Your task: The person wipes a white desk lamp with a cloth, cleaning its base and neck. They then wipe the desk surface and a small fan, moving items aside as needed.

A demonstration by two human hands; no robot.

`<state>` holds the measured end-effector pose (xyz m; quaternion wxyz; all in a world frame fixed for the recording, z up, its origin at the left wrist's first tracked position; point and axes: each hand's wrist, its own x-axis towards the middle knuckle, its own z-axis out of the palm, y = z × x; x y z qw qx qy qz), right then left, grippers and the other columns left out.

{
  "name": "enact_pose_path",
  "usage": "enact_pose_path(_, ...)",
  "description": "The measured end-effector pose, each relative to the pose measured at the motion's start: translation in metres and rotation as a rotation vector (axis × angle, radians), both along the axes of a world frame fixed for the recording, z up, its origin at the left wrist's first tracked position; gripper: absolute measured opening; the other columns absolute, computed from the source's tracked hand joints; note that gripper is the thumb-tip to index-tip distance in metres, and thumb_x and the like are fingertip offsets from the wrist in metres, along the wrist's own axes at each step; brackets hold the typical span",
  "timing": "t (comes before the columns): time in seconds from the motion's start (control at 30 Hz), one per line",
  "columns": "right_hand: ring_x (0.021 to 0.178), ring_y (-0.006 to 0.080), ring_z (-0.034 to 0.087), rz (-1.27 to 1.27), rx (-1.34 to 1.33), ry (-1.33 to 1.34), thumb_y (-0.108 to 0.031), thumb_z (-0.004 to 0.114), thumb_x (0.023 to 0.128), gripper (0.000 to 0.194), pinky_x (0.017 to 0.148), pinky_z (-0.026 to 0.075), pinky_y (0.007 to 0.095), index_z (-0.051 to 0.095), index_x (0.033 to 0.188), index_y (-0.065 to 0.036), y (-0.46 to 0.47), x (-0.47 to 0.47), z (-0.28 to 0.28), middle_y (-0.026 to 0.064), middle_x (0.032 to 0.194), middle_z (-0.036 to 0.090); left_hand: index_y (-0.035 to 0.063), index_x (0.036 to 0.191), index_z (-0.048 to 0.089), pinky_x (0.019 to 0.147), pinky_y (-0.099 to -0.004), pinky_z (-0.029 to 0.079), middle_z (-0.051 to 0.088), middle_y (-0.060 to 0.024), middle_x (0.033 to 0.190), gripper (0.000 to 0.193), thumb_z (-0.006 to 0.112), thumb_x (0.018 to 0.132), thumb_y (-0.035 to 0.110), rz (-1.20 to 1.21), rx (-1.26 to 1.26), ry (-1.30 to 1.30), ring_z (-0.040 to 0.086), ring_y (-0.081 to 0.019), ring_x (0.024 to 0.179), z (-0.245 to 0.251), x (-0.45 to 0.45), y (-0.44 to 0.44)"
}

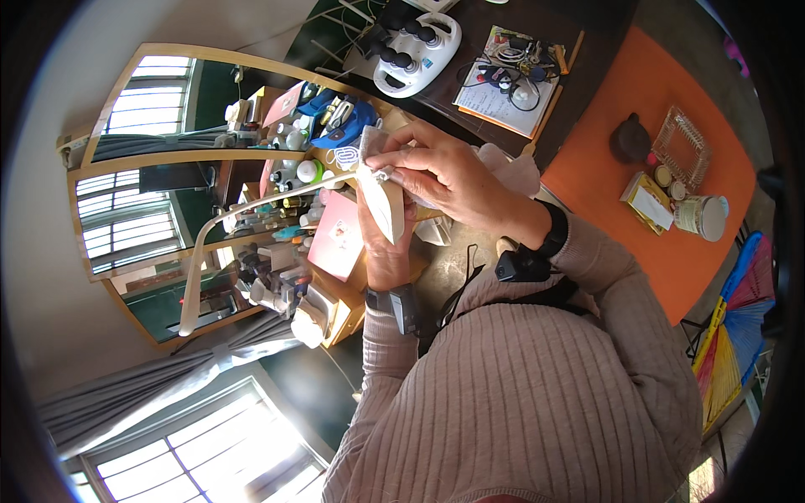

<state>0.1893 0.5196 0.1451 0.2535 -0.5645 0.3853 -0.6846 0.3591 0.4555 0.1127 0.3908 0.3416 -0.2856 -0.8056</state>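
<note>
My left hand [385, 261] is wrapped around a pale, tapered head piece [385, 207] from below, and its fingers are mostly hidden behind it. With thumb and fingertips, my right hand [462, 179] pinches greyish-white cloth [372, 143] at the top of that piece. A long cream-coloured curved rod [267, 201] runs from the pinched spot out to the left and bends down to a thicker end. More pale cloth [512, 170] shows beyond my right wrist. How rod, head piece and cloth join is hidden by my fingers.
Left stands a mirrored wooden dresser [166, 154] with bottles, a blue bag [352, 122] and a pink box [338, 234]. A dark table [487, 31] holds a white device with black knobs [418, 56] and cables on papers [503, 104]. Jars [701, 217] stand on an orange tabletop [635, 251].
</note>
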Motion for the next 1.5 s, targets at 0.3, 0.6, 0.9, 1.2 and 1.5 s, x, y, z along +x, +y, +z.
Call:
enact_pose_path(0.3,0.086,0.0143,0.062,0.328,0.327,-0.462,-0.014,0.058,0.095,0.021,0.077,0.048,0.0288,0.068,0.104,0.003,-0.036,-0.02,-0.023,0.0101,0.097,0.068,0.0091,0.112,0.056,0.043,-0.0228,0.037,0.055,-0.005,0.085,0.041,0.048,0.097,0.046,-0.098,0.092,-0.032,0.044,-0.0153,0.06,-0.001,0.003,0.011)
enact_pose_path(0.6,0.089,0.0101,0.063,0.519,0.62,-0.665,-0.016,0.051,0.096,0.028,0.078,0.049,0.024,0.065,0.11,0.003,-0.024,-0.015,-0.076,0.0066,0.103,0.068,0.0008,0.131,0.051,0.083,-0.0346,0.056,0.066,-0.0126,0.114,0.046,0.05,0.099,0.035,-0.149,0.1,-0.123,0.067,-0.0227,0.095,-0.017,0.008,0.007)
enact_pose_path(0.9,0.085,0.0061,0.06,0.389,0.543,-0.722,-0.017,0.054,0.099,0.023,0.074,0.048,0.021,0.064,0.109,0.001,-0.028,-0.054,-0.066,0.0017,0.097,0.066,-0.0021,0.123,0.056,0.068,-0.0293,0.057,0.068,-0.011,0.1,0.043,0.056,0.097,0.032,-0.405,-0.01,-0.298,0.068,-0.0172,0.08,-0.028,0.017,-0.002)
enact_pose_path(1.2,0.087,0.0064,0.06,0.303,0.297,-0.367,-0.019,0.056,0.099,0.031,0.077,0.049,0.0205,0.062,0.121,0.002,-0.034,-0.048,0.026,0.0033,0.102,0.066,-0.0001,0.117,0.064,0.076,-0.0268,0.051,0.066,-0.006,0.106,0.041,0.06,0.094,0.033,-0.496,-0.098,-0.472,0.063,-0.013,0.091,-0.058,0.006,-0.003)
enact_pose_path(1.5,0.09,0.0115,0.064,-0.226,0.232,-0.708,-0.017,0.058,0.097,0.025,0.081,0.053,0.027,0.064,0.113,0.001,0.02,-0.125,0.014,0.0061,0.105,0.067,-0.0014,0.127,0.054,0.076,-0.0273,0.052,0.064,-0.0073,0.105,0.04,0.051,0.101,0.029,-0.425,-0.227,-0.476,0.062,-0.0122,0.091,-0.132,-0.034,-0.018)
